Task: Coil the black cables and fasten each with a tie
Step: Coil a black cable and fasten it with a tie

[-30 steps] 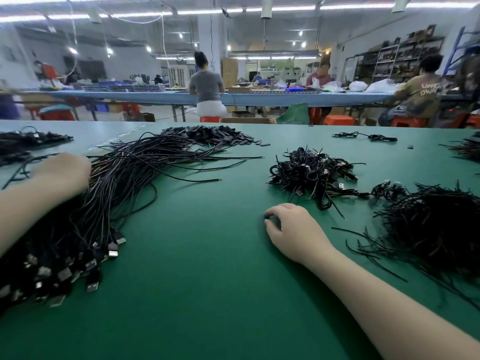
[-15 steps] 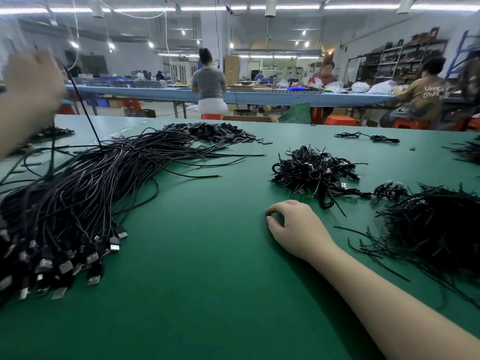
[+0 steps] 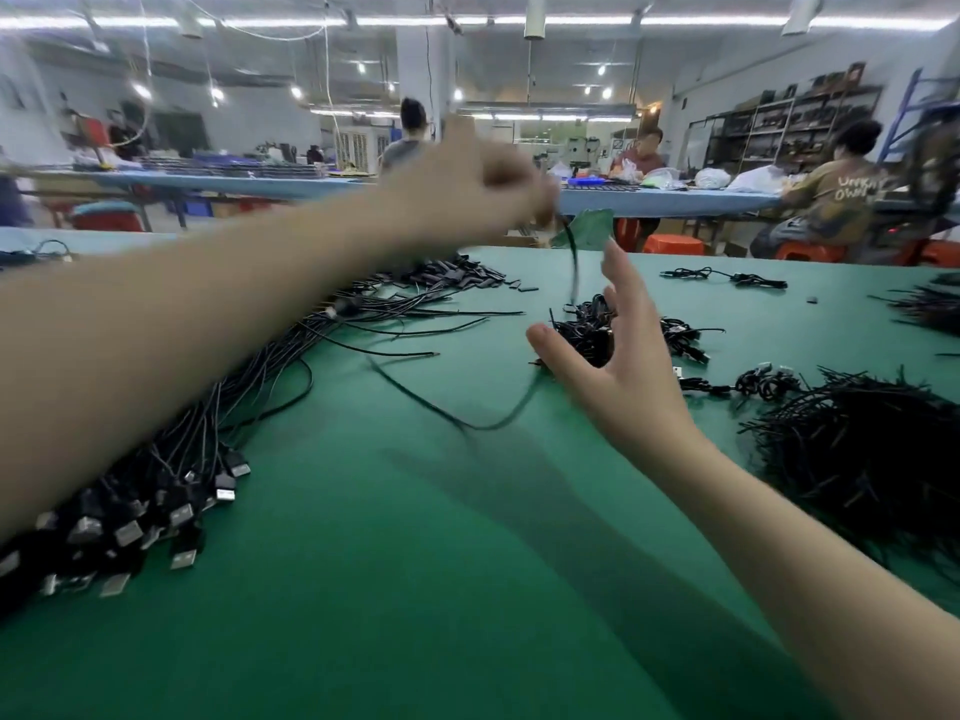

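My left hand [image 3: 483,194], blurred by motion, is raised above the green table [image 3: 415,589] and pinches one black cable [image 3: 488,423]. The cable hangs down from it and sags in a loop just over the table. My right hand [image 3: 618,366] is lifted beside the hanging cable with its fingers spread, holding nothing. A large bundle of uncoiled black cables [image 3: 171,459] with USB plugs lies at the left. A heap of coiled, tied cables [image 3: 592,330] sits behind my right hand. A pile of black ties [image 3: 872,449] lies at the right.
A pile of small black parts [image 3: 447,275] lies at the far middle of the table. One coiled cable [image 3: 727,277] lies far right, more cables [image 3: 930,309] at the right edge. Other people sit at a long blue bench [image 3: 649,202] beyond.
My left hand swept from the upper left to the centre, pulling one cable out of the bundle. My right hand lifted off the table and opened its fingers.
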`<state>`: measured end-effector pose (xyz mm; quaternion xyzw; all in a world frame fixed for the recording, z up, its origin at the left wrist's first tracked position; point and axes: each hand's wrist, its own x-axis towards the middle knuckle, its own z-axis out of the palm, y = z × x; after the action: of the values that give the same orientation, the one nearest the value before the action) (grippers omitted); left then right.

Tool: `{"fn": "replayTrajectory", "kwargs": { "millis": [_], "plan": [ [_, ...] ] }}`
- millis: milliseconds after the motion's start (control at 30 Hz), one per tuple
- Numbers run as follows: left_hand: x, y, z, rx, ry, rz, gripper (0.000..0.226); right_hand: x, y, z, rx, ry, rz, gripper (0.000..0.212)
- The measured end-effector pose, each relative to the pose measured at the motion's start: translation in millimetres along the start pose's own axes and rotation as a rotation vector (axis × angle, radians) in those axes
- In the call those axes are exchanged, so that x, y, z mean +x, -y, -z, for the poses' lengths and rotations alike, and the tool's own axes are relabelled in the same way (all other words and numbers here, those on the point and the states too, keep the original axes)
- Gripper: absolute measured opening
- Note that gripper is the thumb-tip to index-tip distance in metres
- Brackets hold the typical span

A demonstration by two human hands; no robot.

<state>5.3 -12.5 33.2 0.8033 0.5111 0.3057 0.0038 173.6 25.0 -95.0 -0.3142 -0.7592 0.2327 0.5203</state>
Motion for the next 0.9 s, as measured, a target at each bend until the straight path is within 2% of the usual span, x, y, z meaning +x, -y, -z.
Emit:
{"fn": "replayTrajectory", "kwargs": {
  "millis": [33,67,100,133,200,267,333,433,533,600,667,700,767,833,867,900],
  "plan": [
    [-7.2,-4.4,-21.0,-0.019,-0.024,0.069,0.016,6.0,4.8,5.8,0.035,0.044,0.02,0.071],
    [-14.1,-8.4,-31.2,-0.08,0.069,0.085,0.014,11.3,7.1,10.0,0.059,0.106,0.019,0.057],
    [-22.6,-4.1,-53.2,-0.127,0.092,0.075,0.02,15.0,8.0,14.5,0.075,0.171,-0.011,0.047],
    [-25.9,-1.3,-70.5,-0.187,0.046,0.059,0.025,16.8,6.3,17.9,0.071,0.227,-0.057,0.043],
    [-20.8,15.8,-89.2,-0.228,-0.179,0.124,0.025,16.5,-3.5,19.5,-0.002,0.283,-0.131,0.034],
    [-26.9,36.5,-107.2,-0.104,-0.364,0.227,0.021,12.8,-13.1,16.3,-0.017,0.252,-0.176,0.019],
    [-36.9,56.4,-122.6,-0.04,-0.441,0.393,0.022,8.5,-17.3,12.1,0.088,0.254,-0.254,0.023],
    [-47.6,82.6,-127.8,0.006,-0.387,0.56,0.044,0.0,-19.8,3.7,0.216,0.28,-0.28,0.038],
    [-54.0,100.4,-122.2,0.17,-0.339,0.619,0.058,-13.9,-30.3,-8.8,0.082,0.208,-0.168,0.029],
    [-56.6,107.8,-116.8,0.165,-0.335,0.667,0.064,-23.9,-37.5,-15.4,-0.018,0.252,-0.133,0.026],
    [-59.3,113.2,-114.1,0.163,-0.249,0.704,0.062,-30.6,-42.3,-19.7,-0.131,0.311,-0.107,0.025],
    [-60.3,114.9,-115.2,0.108,-0.186,0.73,0.058,-32.0,-43.4,-20.6,-0.168,0.322,-0.105,0.025],
    [-58.8,115.8,-118.9,-0.181,-0.086,0.815,0.046,-32.6,-44.7,-21.2,-0.195,0.324,-0.105,0.024],
    [-56.8,113.0,-115.2,-0.626,-0.021,0.902,0.021,-33.1,-44.3,-20.6,-0.206,0.333,-0.102,0.024],
    [-55.9,111.5,-110.0,-0.89,-0.007,0.909,0.016,-33.4,-43.9,-20.4,-0.215,0.337,-0.1,0.024],
    [-55.6,111.5,-104.3,-1.155,-0.019,0.897,0.027,-33.6,-43.7,-20.3,-0.224,0.339,-0.099,0.024]
  ]
}}
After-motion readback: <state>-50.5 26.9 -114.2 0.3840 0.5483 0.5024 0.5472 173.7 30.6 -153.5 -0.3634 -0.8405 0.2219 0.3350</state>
